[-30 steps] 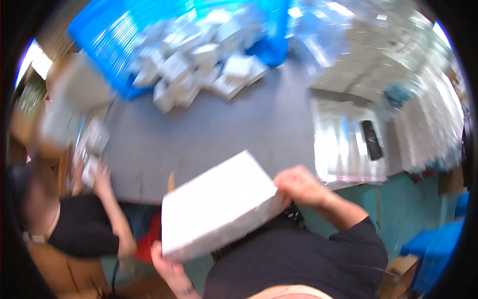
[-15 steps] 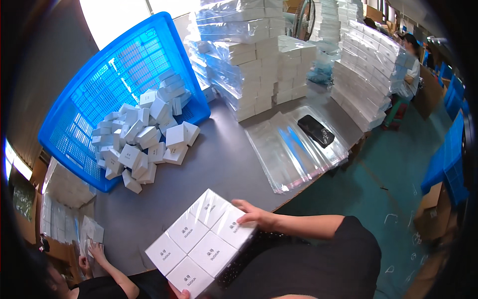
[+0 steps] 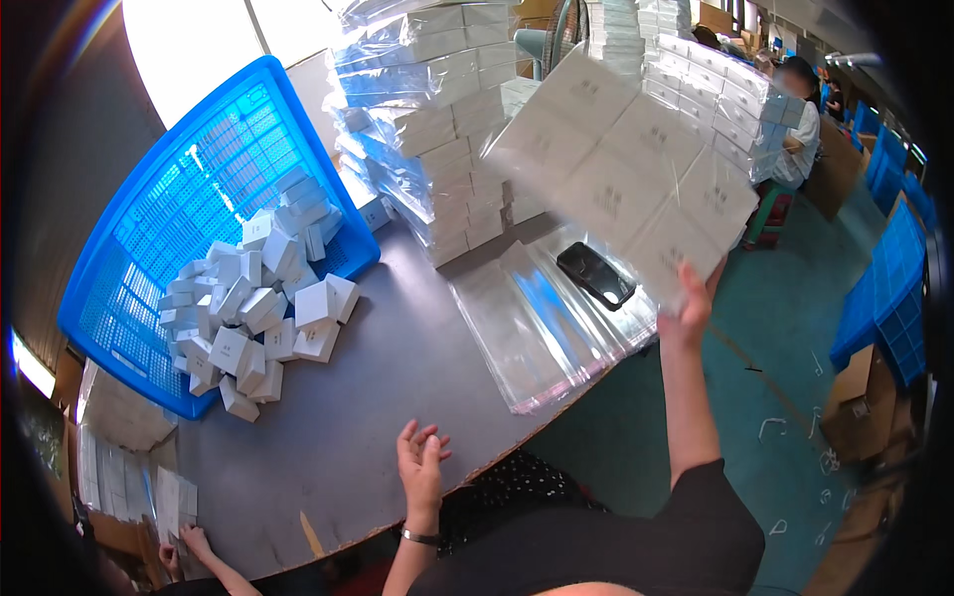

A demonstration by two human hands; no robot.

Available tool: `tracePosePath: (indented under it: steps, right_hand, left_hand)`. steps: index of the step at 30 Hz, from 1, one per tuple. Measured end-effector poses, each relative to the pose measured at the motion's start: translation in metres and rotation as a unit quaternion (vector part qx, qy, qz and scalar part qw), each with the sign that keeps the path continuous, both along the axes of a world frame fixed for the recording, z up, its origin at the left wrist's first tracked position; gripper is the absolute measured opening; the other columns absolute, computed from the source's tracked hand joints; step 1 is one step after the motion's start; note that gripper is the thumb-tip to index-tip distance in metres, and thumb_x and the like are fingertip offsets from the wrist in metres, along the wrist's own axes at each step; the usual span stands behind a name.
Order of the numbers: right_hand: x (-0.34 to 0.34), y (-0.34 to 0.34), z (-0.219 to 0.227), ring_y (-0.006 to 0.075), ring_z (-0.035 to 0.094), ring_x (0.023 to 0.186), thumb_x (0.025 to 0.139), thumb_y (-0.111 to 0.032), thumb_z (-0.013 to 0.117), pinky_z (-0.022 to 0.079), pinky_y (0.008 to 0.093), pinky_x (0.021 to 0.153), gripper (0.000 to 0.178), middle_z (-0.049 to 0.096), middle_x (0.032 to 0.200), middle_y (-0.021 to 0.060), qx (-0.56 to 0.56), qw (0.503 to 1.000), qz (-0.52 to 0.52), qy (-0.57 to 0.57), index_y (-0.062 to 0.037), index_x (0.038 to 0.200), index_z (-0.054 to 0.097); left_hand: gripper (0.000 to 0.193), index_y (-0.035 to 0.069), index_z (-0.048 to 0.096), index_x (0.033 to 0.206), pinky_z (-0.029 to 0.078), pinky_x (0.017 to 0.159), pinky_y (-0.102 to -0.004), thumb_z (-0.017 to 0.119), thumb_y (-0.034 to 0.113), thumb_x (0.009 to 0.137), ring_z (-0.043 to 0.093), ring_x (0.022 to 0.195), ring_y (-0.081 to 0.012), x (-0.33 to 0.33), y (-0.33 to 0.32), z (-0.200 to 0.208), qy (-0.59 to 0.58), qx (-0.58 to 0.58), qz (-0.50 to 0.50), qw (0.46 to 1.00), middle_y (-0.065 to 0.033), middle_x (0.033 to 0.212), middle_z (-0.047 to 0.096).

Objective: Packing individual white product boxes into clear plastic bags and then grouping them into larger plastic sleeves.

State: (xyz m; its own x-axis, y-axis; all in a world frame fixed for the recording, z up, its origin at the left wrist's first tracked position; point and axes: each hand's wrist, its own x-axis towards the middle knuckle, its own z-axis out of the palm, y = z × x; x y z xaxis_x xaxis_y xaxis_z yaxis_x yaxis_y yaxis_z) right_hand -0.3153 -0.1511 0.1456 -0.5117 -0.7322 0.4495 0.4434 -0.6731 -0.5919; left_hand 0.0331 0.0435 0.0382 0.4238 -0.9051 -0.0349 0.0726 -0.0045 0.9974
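Note:
My right hand (image 3: 688, 306) grips the lower right corner of a plastic-wrapped pack of white boxes (image 3: 621, 164), its thumb side showing. The pack is raised and tilted above the back right of the table, a little blurred, and hides part of the stacks behind it. Over the table's front edge is my left hand (image 3: 423, 462), holding nothing, its fingers loosely bent and apart. Under the raised pack lie flat clear plastic bags (image 3: 517, 338) with a black phone (image 3: 596, 275) on top.
A blue basket (image 3: 107, 214) lies tipped at the left, small white boxes (image 3: 234, 348) spilling onto the grey table (image 3: 348, 427). Tall stacks of wrapped packs (image 3: 437, 139) stand at the back. A co-worker's hands (image 3: 189, 544) handle boxes at lower left; another person (image 3: 800, 139) sits far right.
My right hand has lifted the wrapped pack from near my body up and away to the back right. My left hand has let go of it and now hangs free near the table edge.

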Motion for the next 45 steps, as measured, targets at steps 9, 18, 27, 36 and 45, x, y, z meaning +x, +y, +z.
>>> tracePosePath:
  steps: [9, 18, 27, 36, 45]
  right_hand:
    - [0.029, -0.205, 0.117, 0.0292, 0.042, 0.131, 0.074, -0.003, 0.075, 0.037, 0.0373, 0.109, 0.105, 0.036, 0.146, 0.0174, -0.037, 0.973, -0.229, 0.002, -0.0064, 0.155, 0.01]
    - [0.019, -0.274, 0.11, 0.0327, 0.054, 0.122, 0.076, -0.005, 0.074, 0.049, 0.0386, 0.102, 0.109, 0.034, 0.147, 0.0248, 0.045, 0.977, -0.153, -0.139, -0.0102, 0.158, 0.002]
    - [0.071, -0.33, 0.144, 0.0455, 0.044, 0.131, 0.079, -0.038, 0.07, 0.037, 0.0466, 0.111, 0.116, 0.026, 0.147, 0.0366, 0.257, 0.962, -0.084, -0.032, -0.0117, 0.157, -0.011]
    - [0.086, -0.276, 0.119, 0.0081, 0.045, 0.046, 0.084, -0.019, 0.069, 0.033, 0.0246, 0.04, 0.125, 0.053, 0.069, -0.0018, 0.218, 0.976, 0.021, -0.008, -0.0171, 0.143, -0.041]
    - [0.148, -0.289, 0.144, 0.0541, 0.023, 0.142, 0.085, -0.06, 0.054, 0.026, 0.0491, 0.116, 0.112, 0.023, 0.147, 0.0459, 0.334, 0.924, -0.124, 0.139, -0.0006, 0.155, -0.009]
  left_hand:
    - [0.038, 0.001, 0.059, 0.116, 0.053, 0.068, -0.0303, 0.067, 0.001, 0.079, 0.063, 0.077, -0.0214, -0.035, -0.003, -0.035, -0.386, -0.041, 0.075, 0.919, -0.0102, 0.095, 0.066]
    - [0.034, 0.003, 0.06, 0.107, 0.051, 0.069, -0.0328, 0.069, 0.003, 0.075, 0.061, 0.078, -0.0243, -0.038, -0.003, -0.027, -0.439, -0.01, 0.068, 0.896, -0.0084, 0.089, 0.065]
    - [0.036, 0.004, 0.058, 0.102, 0.05, 0.077, -0.0404, 0.071, 0.011, 0.069, 0.059, 0.084, -0.0321, -0.044, -0.011, -0.024, -0.498, -0.015, 0.054, 0.866, -0.012, 0.09, 0.061]
    - [0.038, 0.005, 0.057, 0.102, 0.049, 0.08, -0.0419, 0.07, 0.016, 0.068, 0.057, 0.091, -0.0333, -0.043, -0.015, -0.012, -0.548, 0.018, 0.03, 0.836, -0.0125, 0.097, 0.059]
    - [0.035, 0.006, 0.058, 0.099, 0.049, 0.078, -0.0419, 0.07, 0.017, 0.069, 0.057, 0.089, -0.0324, -0.047, -0.009, -0.022, -0.546, 0.009, 0.052, 0.836, -0.0119, 0.095, 0.06]
